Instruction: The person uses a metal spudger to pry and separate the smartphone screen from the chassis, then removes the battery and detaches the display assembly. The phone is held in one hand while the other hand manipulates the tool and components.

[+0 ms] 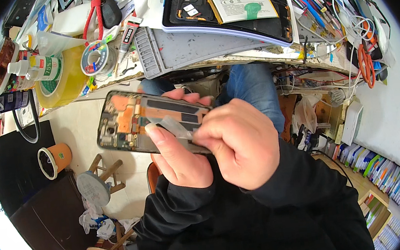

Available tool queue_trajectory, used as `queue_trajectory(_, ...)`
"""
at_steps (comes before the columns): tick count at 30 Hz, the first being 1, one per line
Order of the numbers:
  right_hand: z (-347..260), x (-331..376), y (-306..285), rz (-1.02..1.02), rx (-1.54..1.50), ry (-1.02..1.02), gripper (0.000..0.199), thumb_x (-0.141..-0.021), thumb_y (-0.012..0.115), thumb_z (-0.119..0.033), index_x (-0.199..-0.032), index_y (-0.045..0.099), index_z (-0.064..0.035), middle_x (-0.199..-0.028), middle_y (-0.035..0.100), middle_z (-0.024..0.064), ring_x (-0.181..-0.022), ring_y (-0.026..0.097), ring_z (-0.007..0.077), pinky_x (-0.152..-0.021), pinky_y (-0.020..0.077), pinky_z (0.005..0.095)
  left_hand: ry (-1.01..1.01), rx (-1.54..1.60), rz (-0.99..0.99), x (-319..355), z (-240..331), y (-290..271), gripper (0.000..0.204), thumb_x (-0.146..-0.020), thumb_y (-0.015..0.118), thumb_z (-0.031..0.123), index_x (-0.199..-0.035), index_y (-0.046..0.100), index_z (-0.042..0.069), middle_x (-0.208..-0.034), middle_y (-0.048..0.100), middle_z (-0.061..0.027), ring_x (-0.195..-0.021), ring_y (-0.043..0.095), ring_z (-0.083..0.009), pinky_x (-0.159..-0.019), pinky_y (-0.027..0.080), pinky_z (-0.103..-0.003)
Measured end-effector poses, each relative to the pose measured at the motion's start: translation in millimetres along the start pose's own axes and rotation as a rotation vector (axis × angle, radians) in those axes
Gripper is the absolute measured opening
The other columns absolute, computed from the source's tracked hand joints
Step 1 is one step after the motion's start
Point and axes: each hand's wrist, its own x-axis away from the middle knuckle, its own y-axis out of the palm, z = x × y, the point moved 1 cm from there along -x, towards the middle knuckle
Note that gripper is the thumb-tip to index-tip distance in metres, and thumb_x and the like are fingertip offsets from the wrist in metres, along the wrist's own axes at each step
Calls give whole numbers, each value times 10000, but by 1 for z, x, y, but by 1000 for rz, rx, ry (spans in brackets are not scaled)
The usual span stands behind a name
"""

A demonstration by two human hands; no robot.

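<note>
An opened smartphone (125, 117), its back off and copper-coloured inner parts bare, is held tilted in the air in front of the bench. My left hand (180, 164) grips it from below, with the thumb on the near edge and fingertips showing past the far edge. Over the phone's right half, my right hand (241, 142) is closed in a pinch. A piece of translucent film (174, 127) sticks out from those fingers and lies across the dark battery bay. Its end inside the pinch is hidden.
On the bench, a white phone battery (240, 4) lies on a dark phone shell (268, 29), beyond a grey work mat (186, 47). A glue tube (129, 33), solder spool (95, 58) and spray bottle (38, 68) stand left. Tweezers and screwdrivers (310, 8) crowd the right. A stool (94, 189) stands below.
</note>
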Motion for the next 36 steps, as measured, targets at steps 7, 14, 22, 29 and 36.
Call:
queue_trajectory(7, 13, -17, -26, -182, -184, 188, 145, -868, 757, 103, -968, 738, -1, -947, 721, 102, -814, 710, 193, -685, 533, 287, 58, 22, -133, 6, 7, 1, 1003, -1004, 363, 796, -1663, 202, 57, -1362, 602, -213, -1205, 626, -325, -1081, 483, -467)
queue_trajectory(14, 0, -23, -41, -210, -158, 258, 201, -884, 750, 66, -1071, 765, -8, -868, 676, 32, -663, 551, 71, -601, 415, 226, -42, 38, -180, 3, 16, -7, 1114, -941, 346, 892, -1680, 155, 79, -1394, 601, -225, -1219, 646, -322, -1062, 515, -480)
queue_trajectory(22, -9, -19, -43, -204, -178, 322, 228, -876, 711, 82, -1087, 727, -5, -832, 659, 52, -646, 593, 90, -526, 431, 226, -141, 180, -292, 6, 25, -9, 961, -904, 635, 338, -1675, 152, 30, -1428, 588, -253, -1274, 628, -340, -1118, 492, -483)
queue_trajectory(29, -13, -24, -50, -311, -78, 293, 237, -875, 733, 45, -1101, 743, -27, -824, 663, 38, -655, 609, 116, -548, 446, 245, -104, 47, -341, 4, 33, -15, 725, -907, 587, 56, -1583, 340, -35, -1392, 619, -249, -1243, 658, -322, -1108, 507, -464)
queue_trajectory(36, -25, -32, -55, -294, -107, 294, 448, -862, 794, -27, -1293, 670, -4, -982, 697, 35, -778, 598, 76, -654, 439, 220, -167, 128, -351, 11, 32, -11, 559, -999, 562, 93, -1523, 413, -28, -1418, 604, -216, -1267, 650, -327, -1085, 540, -472)
